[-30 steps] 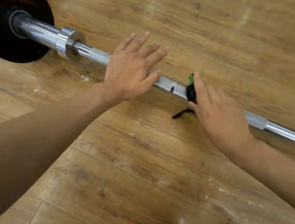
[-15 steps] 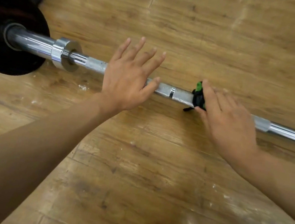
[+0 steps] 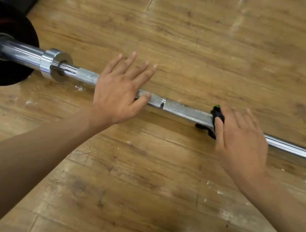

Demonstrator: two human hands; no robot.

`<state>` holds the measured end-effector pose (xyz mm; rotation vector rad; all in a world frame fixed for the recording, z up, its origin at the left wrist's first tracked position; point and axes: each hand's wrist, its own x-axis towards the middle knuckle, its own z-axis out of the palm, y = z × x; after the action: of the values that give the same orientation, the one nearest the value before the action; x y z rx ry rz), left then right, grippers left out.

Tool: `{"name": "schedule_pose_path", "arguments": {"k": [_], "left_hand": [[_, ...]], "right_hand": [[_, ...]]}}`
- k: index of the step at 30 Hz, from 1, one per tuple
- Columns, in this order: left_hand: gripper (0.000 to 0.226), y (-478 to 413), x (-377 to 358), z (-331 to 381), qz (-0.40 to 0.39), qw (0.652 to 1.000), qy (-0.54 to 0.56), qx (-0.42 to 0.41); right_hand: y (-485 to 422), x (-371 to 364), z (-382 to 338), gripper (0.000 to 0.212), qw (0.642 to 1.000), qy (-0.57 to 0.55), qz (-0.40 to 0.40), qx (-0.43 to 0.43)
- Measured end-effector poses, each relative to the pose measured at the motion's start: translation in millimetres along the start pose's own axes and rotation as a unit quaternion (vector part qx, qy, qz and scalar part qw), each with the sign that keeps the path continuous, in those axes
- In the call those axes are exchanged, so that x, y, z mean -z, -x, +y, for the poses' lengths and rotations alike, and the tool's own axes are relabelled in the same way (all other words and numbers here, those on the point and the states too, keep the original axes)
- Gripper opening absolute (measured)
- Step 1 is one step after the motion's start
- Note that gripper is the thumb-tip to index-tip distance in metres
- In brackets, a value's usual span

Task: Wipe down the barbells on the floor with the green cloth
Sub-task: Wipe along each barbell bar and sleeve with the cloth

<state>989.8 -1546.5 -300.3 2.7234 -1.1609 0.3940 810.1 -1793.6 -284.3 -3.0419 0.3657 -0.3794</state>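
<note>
Since half a second ago the cloth (image 3: 218, 115) has slid right along the bar (image 3: 185, 111), farther from the ring mark (image 3: 162, 103). The left hand (image 3: 116, 97) hasn't shifted. We see it flat on the bar, fingers splayed, gripping nothing. The right hand (image 3: 242, 143) lies over the cloth, fingers straight, pressing it onto the bar. The bar lies on the floor (image 3: 158, 177).
</note>
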Motion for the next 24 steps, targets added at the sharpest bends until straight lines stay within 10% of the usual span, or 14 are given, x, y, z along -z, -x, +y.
{"name": "schedule_pose_path", "arguments": {"k": [4, 11, 17, 24], "left_hand": [[0.069, 14, 5, 4, -0.020, 1.000, 0.000, 0.012], [0.067, 45, 20, 8, -0.055, 0.998, 0.004, -0.017], [0.074, 83, 30, 20, -0.055, 0.998, 0.005, -0.009], [0.070, 131, 46, 31, -0.075, 0.997, 0.017, -0.017]], "right_hand": [[-1, -16, -71, 0.031, 0.984, -0.020, 0.073, -0.162], [21, -9, -81, 0.032, 0.999, -0.042, 0.024, -0.024], [65, 3, -66, 0.028, 0.963, -0.021, 0.064, -0.260], [74, 12, -135, 0.033, 0.997, -0.072, -0.021, -0.030]]}}
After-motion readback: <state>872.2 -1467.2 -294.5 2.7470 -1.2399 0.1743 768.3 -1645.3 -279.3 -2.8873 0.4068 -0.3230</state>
